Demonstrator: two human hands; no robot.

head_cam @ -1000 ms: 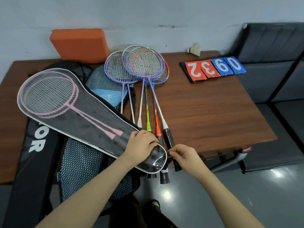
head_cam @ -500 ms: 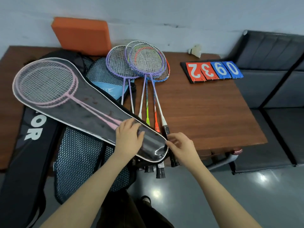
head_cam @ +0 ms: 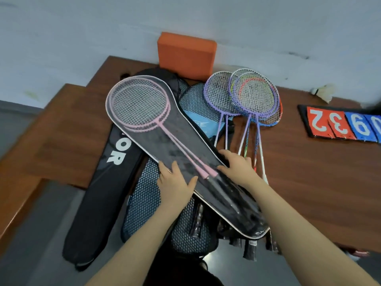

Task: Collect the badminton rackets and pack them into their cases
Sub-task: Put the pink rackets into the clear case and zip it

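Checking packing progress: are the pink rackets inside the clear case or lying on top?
Inside. The pink rackets show through the clear case, whose white edging runs around them.

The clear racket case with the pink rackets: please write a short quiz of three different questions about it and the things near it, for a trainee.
1. True or false: the pink rackets lie inside the clear racket case.
2. Which hand rests on the case edge nearer the loose purple rackets? A) left hand B) right hand
3. Fill in: the block standing against the wall behind the table is ____ in colour.

Key
1. True; their frames and shafts show through the clear front.
2. B; the right hand is on that side, and the left hand is on the side of the black bag.
3. Orange; see the orange block.
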